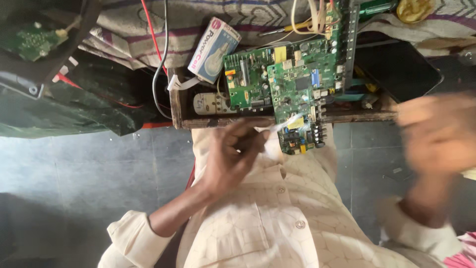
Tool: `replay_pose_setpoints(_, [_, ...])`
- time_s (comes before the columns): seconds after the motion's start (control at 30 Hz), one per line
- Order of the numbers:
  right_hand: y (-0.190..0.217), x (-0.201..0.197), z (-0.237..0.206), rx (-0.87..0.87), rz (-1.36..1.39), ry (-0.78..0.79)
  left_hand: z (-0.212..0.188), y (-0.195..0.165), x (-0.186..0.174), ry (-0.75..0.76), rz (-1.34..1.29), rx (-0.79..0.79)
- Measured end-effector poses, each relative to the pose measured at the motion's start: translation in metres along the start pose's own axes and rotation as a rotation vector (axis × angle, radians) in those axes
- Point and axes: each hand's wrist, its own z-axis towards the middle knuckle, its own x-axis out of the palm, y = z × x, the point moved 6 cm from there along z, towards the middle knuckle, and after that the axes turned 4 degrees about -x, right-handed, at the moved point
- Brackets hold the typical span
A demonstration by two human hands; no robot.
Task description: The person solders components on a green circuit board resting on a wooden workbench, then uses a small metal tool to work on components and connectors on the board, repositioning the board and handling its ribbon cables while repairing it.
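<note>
While left hand [233, 154] pinches white strip [277, 127], circuit board [292, 84] just above, right hand [436, 134] blurred.

Green circuit board [292, 74]; cream patterned shirt [277, 213]

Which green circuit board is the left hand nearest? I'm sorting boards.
The large central circuit board; the left hand reaches its lower edge. The small board lies far off.

1 head-worn camera looks steeply down (close in) over the person's chest onto the wooden tray [174, 106].
</note>
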Motion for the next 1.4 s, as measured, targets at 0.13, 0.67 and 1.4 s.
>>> replay_pose_setpoints(0.13, [0.095,0.078,-0.022,-0.368,0.088,0.361,-0.013,-0.011,0.017,0.047,-0.025,0.101])
replay_pose_setpoints(0.67, [0.053,0.097,-0.033,0.235,0.324,0.086,0.011,-0.015,0.010,-0.011,0.221,0.366])
replay_pose_setpoints(1.4, [-0.028,0.015,-0.015,0.632,0.382,-0.059,0.014,-0.039,0.028,-0.159,0.317,0.553])
